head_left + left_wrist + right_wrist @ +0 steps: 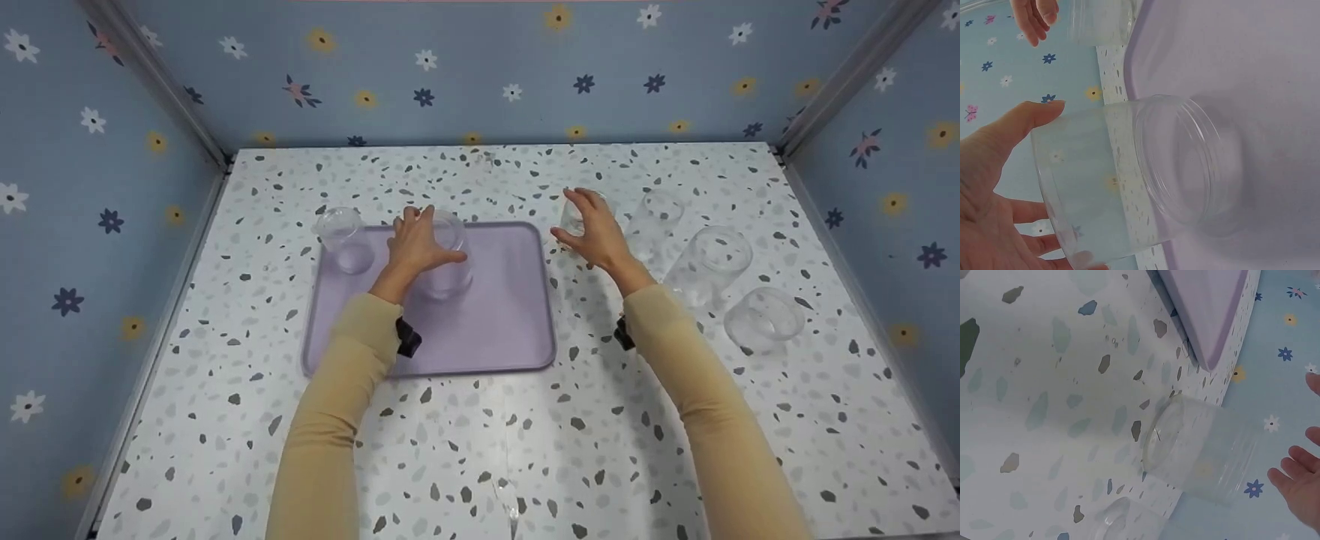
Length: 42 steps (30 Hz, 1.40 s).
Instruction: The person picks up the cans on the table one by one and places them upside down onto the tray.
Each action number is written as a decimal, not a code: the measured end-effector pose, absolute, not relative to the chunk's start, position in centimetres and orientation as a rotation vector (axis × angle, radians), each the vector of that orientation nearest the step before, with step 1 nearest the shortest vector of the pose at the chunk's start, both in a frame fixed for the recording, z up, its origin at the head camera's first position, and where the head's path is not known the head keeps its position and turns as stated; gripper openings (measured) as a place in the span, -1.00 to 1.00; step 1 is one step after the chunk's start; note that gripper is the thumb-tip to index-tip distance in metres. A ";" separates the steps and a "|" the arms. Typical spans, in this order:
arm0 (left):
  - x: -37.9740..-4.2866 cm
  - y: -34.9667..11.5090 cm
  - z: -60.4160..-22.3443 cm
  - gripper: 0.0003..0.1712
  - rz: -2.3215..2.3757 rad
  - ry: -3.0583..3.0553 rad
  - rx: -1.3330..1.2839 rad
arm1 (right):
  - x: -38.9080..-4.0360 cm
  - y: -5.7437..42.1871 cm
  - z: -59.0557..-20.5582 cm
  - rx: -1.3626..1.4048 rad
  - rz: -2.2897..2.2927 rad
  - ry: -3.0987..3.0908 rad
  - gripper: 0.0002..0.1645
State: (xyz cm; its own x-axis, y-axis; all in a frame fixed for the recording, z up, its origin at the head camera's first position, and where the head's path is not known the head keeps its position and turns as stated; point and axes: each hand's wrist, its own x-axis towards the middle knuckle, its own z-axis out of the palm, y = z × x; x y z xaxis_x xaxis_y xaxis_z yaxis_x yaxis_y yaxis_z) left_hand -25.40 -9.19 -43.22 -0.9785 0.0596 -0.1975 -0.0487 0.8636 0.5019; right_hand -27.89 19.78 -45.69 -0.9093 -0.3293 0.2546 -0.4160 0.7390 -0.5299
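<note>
Over the back middle of the lilac tray [510,315], my left hand [416,244] grips a wide clear glass [450,281] by its upper rim. In the left wrist view, the thumb lies at one side of this glass [1089,174] and the fingers round the other; its base is close over the tray. To the right of the tray, my right hand [598,234] is spread with fingers apart beside another clear glass [571,219]. The right wrist view has a gap between the fingertips [1279,479] and that upright glass [1202,444].
A smaller clear glass [341,225] stands at the tray's back left corner. Several more line the right side: a narrow glass [654,221], a tall wide glass [709,266] and a short glass [763,321]. Flowered walls [487,67] enclose the speckled table [465,450].
</note>
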 end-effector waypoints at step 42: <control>-27.3 -9.3 -43.4 0.19 0.610 2.804 -0.069 | -30.8 20.9 -45.7 0.263 0.676 -3.101 0.07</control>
State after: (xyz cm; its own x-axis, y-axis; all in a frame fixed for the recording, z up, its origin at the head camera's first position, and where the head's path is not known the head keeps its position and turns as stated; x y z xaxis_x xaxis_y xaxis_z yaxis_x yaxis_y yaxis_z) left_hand -27.31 -9.30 -43.40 -0.9623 0.0106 -0.2717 -0.1032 0.9102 0.4011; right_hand -30.80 20.93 -45.70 -0.9854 -0.1699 -0.0065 -0.1517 0.8962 -0.4170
